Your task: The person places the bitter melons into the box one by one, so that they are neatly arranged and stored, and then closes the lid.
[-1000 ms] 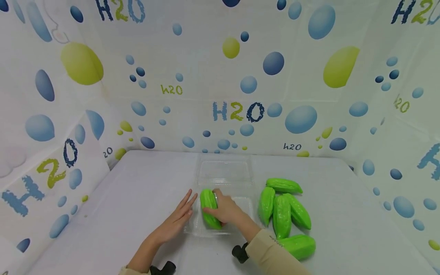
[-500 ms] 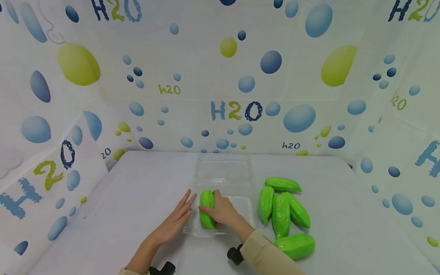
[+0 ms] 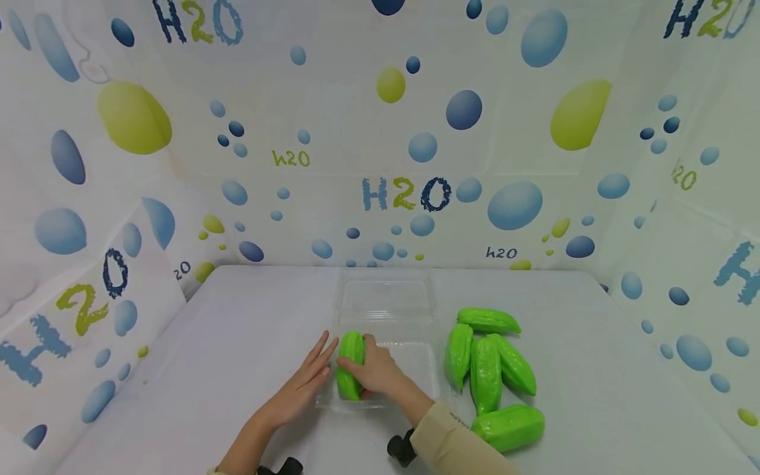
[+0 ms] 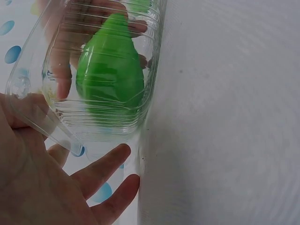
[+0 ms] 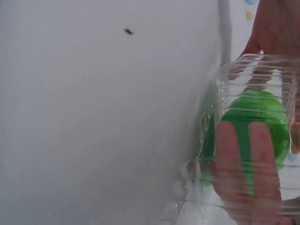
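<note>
A clear plastic clamshell box point(image 3: 410, 369) lies open on the white table, its lid point(image 3: 386, 297) folded back. Inside its left side lies a green ridged gourd point(image 3: 349, 359), with my right hand point(image 3: 371, 369) curled over it. The left wrist view shows the gourd point(image 4: 110, 79) through the clear wall point(image 4: 56, 51), and the right wrist view shows my fingers point(image 5: 243, 159) round the gourd point(image 5: 255, 122). My left hand point(image 3: 305, 382) lies flat with straight fingers against the box's left wall.
Several more green gourds point(image 3: 489, 363) lie in a pile on the table right of the box, one point(image 3: 509, 426) nearer me. Bubble-patterned walls close in the table point(image 3: 237, 316) at the back and both sides.
My right hand has slid the gourd a little to the left inside the box, up against its left wall. The left hand has hardly moved.
</note>
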A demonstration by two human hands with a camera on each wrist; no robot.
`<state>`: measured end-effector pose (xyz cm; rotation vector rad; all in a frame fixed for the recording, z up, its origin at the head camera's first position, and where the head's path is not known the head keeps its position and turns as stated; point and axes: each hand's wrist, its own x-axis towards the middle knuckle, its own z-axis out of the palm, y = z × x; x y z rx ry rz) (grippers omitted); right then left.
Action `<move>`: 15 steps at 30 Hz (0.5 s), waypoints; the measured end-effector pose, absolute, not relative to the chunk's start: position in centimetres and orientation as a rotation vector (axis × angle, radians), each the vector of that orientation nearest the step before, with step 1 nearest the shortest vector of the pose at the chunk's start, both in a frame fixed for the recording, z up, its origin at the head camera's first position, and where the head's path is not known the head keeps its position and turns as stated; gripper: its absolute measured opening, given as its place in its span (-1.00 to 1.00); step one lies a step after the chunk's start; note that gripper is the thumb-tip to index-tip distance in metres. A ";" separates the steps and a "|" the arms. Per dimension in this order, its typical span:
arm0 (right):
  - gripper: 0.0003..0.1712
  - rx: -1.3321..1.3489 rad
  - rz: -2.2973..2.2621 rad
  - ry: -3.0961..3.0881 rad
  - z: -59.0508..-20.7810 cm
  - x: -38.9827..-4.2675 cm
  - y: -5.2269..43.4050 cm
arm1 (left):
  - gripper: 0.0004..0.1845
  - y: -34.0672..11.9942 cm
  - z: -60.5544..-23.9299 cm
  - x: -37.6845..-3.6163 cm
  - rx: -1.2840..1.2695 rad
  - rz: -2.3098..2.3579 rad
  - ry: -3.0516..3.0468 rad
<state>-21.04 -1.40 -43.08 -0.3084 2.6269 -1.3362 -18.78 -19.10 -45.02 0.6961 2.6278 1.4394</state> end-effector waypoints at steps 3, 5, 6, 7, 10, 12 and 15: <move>-0.08 -0.337 -1.330 2.626 -43.2 -20.9 -1.3 | -0.49 -19.0 -45.1 -18.8 0.706 1.440 2.627; -0.07 -0.345 -1.315 2.633 -43.1 -20.8 -1.3 | -0.49 -19.0 -45.2 -18.8 0.713 1.428 2.638; -0.06 -0.350 -1.304 2.641 -43.0 -20.7 -1.3 | -0.49 -19.0 -45.2 -18.8 0.714 1.424 2.644; -0.06 -0.350 -1.301 2.642 -42.8 -20.6 -1.4 | -0.49 -19.0 -45.2 -18.8 0.713 1.421 2.649; -0.05 -0.339 -1.336 2.604 -42.4 -20.4 -1.4 | -0.49 -19.0 -45.1 -18.7 0.711 1.424 2.651; -0.06 -0.329 -1.364 2.576 -42.2 -20.3 -1.4 | -0.49 -19.0 -45.0 -18.7 0.705 1.428 2.645; -0.08 -0.326 -1.389 2.556 -42.1 -20.1 -1.3 | -0.49 -18.9 -45.0 -18.7 0.693 1.424 2.643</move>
